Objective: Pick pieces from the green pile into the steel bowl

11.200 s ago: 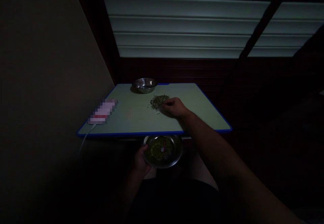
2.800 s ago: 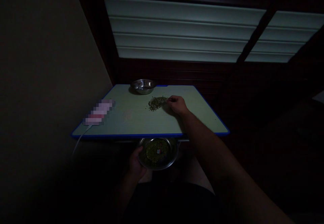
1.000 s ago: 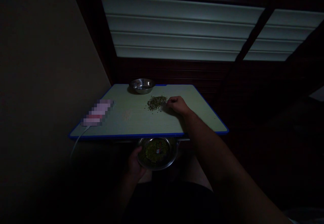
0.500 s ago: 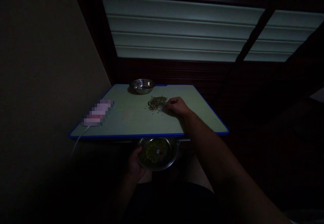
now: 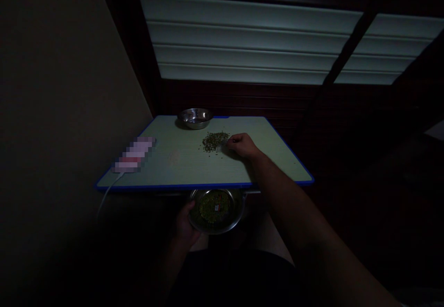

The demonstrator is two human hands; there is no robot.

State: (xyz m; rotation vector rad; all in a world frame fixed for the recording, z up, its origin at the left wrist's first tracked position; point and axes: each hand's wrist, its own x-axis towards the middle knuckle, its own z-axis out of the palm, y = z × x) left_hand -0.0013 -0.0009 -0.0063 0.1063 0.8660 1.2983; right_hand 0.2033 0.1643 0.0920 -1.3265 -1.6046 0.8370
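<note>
Seeds (image 5: 213,142) lie scattered on the table (image 5: 194,170), touching your right hand (image 5: 243,144), its fingers pinched together; your left hand (image 5: 187,221) grips a metal bowl (image 5: 233,224) below the edge.

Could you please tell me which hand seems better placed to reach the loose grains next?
Probably the right hand: it is beside the grains on the table, while the left hand holds a metal bowl at the table's near edge.
</note>
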